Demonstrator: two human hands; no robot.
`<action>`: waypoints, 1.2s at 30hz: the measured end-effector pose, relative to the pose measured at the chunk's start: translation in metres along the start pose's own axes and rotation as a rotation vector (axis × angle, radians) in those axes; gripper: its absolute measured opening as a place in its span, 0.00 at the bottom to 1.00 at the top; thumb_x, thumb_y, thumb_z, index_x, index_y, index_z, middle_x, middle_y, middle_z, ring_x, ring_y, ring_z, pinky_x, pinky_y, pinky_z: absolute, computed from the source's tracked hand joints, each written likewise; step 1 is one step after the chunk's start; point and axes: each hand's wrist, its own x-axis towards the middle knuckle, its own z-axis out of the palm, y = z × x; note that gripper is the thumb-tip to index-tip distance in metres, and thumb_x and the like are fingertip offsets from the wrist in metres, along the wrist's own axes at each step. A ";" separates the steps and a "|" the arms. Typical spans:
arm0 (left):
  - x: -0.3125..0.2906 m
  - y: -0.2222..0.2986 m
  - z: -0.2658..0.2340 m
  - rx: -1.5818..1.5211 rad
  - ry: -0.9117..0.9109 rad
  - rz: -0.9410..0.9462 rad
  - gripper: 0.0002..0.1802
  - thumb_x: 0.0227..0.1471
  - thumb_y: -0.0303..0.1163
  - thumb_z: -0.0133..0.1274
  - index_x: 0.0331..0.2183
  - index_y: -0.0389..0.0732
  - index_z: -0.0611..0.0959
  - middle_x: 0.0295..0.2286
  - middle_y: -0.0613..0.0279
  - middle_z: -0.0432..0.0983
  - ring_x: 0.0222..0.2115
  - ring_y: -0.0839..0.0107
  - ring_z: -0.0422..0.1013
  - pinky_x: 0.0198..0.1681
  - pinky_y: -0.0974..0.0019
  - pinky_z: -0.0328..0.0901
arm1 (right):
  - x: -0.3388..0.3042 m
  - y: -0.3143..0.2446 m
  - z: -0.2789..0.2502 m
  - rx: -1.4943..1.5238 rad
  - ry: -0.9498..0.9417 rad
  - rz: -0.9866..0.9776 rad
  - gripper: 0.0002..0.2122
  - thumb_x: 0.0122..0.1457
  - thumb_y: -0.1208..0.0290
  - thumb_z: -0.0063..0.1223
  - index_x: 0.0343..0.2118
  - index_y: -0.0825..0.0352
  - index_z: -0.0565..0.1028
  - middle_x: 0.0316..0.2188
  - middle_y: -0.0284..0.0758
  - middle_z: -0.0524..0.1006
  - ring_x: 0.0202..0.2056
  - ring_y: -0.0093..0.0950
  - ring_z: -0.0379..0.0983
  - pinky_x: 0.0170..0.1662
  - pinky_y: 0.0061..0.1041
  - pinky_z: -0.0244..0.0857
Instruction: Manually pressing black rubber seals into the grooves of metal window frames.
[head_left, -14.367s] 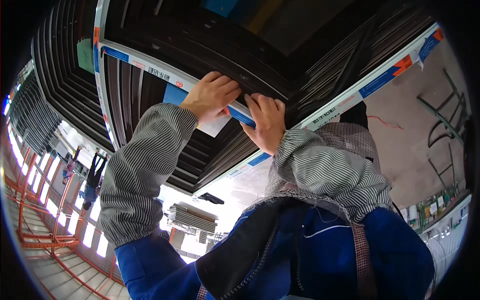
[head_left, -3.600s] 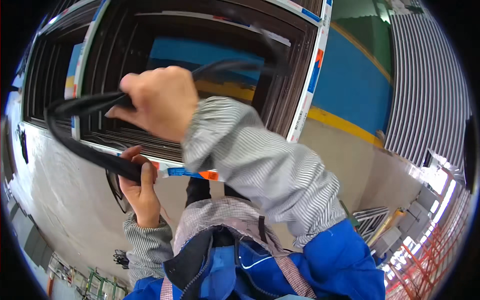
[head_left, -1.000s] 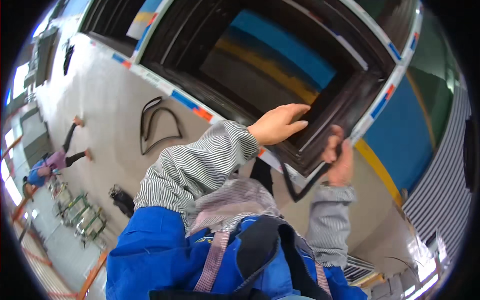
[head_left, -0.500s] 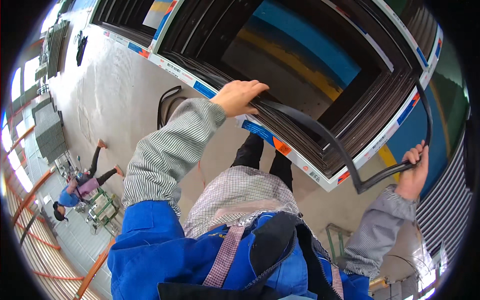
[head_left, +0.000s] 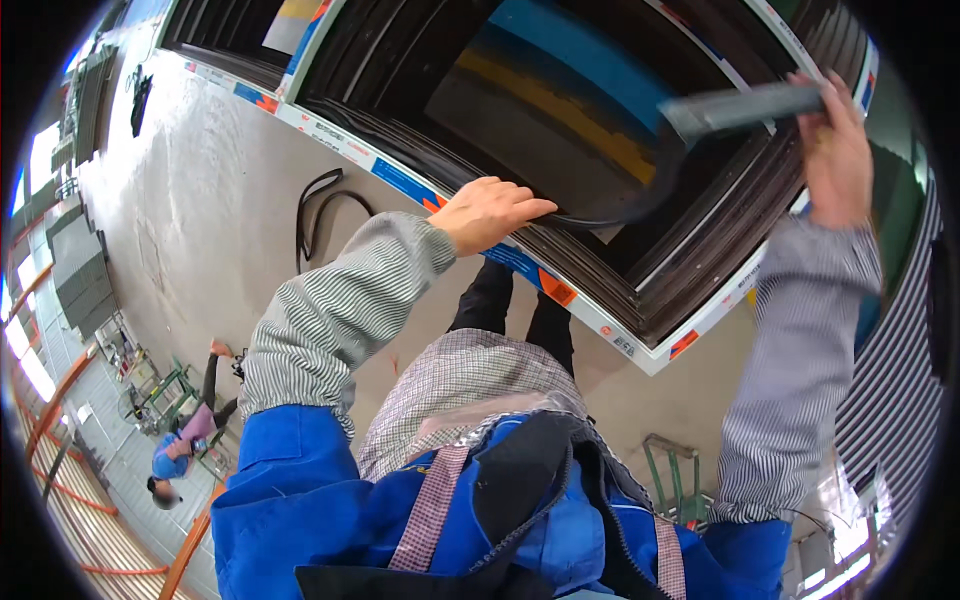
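A stack of window-like frames (head_left: 655,352) stands in front of me, its outer face light and lined with printed film, its inner sides dark. On its near edge rests my left hand (head_left: 490,213), fingers closed over a black rubber strip (head_left: 600,217) where it meets the frame. From there the strip curves to the right across the opening. My right hand (head_left: 838,165) is raised over the stack's right side, fingers closed round the strip, whose lifted stretch is smeared by motion.
A loop of black strip (head_left: 303,222) lies on the floor at the left. Another person (head_left: 180,450) works beside green machinery at the far left. A green metal stand (head_left: 672,470) is near my right side. Grey ribbed lengths (head_left: 890,350) fill the right edge.
My right hand has swung up and away from me, carrying the strip from outside the near right corner to above the opening. My left hand has stayed at the near edge.
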 end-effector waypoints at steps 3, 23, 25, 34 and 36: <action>0.005 0.018 -0.029 -0.136 -0.059 -0.015 0.26 0.51 0.32 0.59 0.53 0.45 0.75 0.35 0.60 0.79 0.37 0.63 0.76 0.43 0.62 0.69 | 0.047 0.056 -0.025 -0.259 -0.072 -0.119 0.16 0.63 0.64 0.55 0.48 0.69 0.74 0.47 0.41 0.77 0.40 0.22 0.73 0.47 0.21 0.68; 0.076 0.002 -0.029 -0.502 -0.410 -0.245 0.20 0.62 0.48 0.44 0.41 0.46 0.84 0.30 0.59 0.82 0.33 0.62 0.78 0.41 0.61 0.70 | -0.091 -0.043 -0.135 -1.577 -0.532 0.073 0.12 0.60 0.64 0.56 0.28 0.69 0.72 0.27 0.35 0.59 0.29 0.26 0.61 0.35 0.25 0.58; 0.074 0.025 -0.002 -0.425 -0.414 -0.138 0.23 0.62 0.52 0.43 0.44 0.48 0.83 0.35 0.58 0.82 0.37 0.60 0.78 0.44 0.60 0.70 | -0.108 -0.018 -0.135 -1.594 -0.523 -0.054 0.10 0.55 0.68 0.61 0.30 0.67 0.72 0.29 0.36 0.61 0.30 0.31 0.66 0.36 0.29 0.64; 0.119 0.085 0.022 -0.346 -0.550 0.002 0.15 0.59 0.44 0.49 0.45 0.54 0.83 0.36 0.59 0.82 0.39 0.57 0.77 0.44 0.56 0.69 | -0.087 0.114 -0.119 -1.384 -0.259 -0.522 0.08 0.51 0.71 0.61 0.34 0.59 0.76 0.35 0.39 0.68 0.38 0.41 0.70 0.40 0.34 0.68; 0.115 0.084 0.022 -0.238 -0.546 -0.029 0.15 0.58 0.45 0.50 0.44 0.56 0.85 0.37 0.60 0.82 0.40 0.58 0.77 0.44 0.56 0.70 | -0.086 0.132 -0.112 -1.419 -0.220 -0.416 0.08 0.51 0.71 0.61 0.34 0.58 0.75 0.36 0.40 0.67 0.39 0.41 0.70 0.40 0.35 0.68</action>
